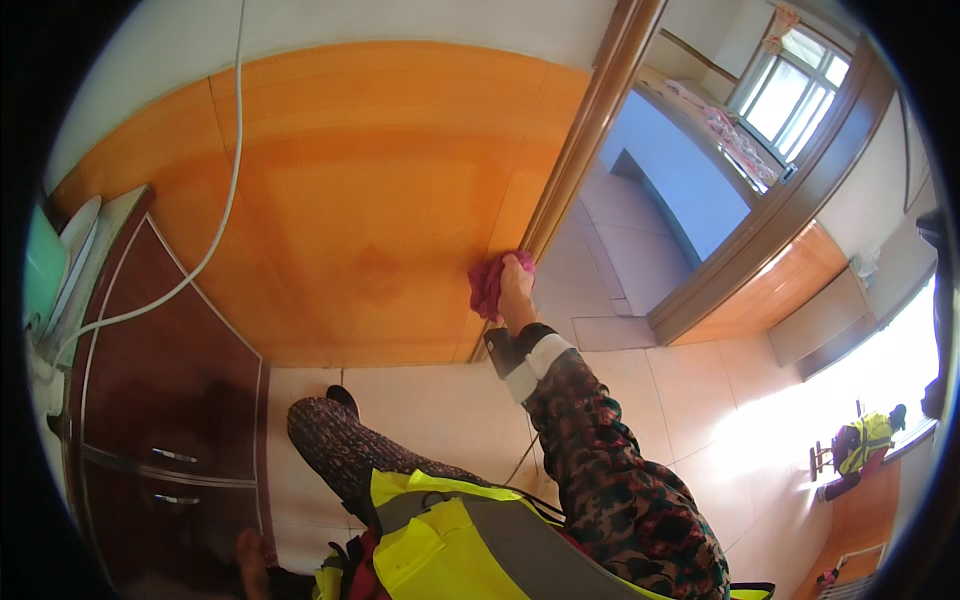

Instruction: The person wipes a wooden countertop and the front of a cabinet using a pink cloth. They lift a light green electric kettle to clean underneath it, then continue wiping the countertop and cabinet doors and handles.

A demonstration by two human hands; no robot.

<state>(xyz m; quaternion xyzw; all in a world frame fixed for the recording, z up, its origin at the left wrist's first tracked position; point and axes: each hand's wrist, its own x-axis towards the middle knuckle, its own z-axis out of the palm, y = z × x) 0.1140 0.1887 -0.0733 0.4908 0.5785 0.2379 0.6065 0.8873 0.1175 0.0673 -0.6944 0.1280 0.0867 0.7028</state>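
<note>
My right hand (516, 294) grips a crumpled dark pink cloth (487, 286). The cloth is pressed where the glossy orange wood wall panel (375, 195) meets the brown door frame (581, 142). A dark box-like device (501, 351) sits at that wrist, beside a white cuff. Low in the picture, my left hand (253, 562) hangs in shadow near the dark red cabinet (165, 360); its fingers are too dim to make out.
A white cable (238, 135) hangs across the panel down to the counter at left, where a green container (43, 262) and plates (73, 255) stand. Through the doorway is a room with a window (795, 90). A person in a yellow vest (866, 442) is at far right, over the tiled floor (690, 397).
</note>
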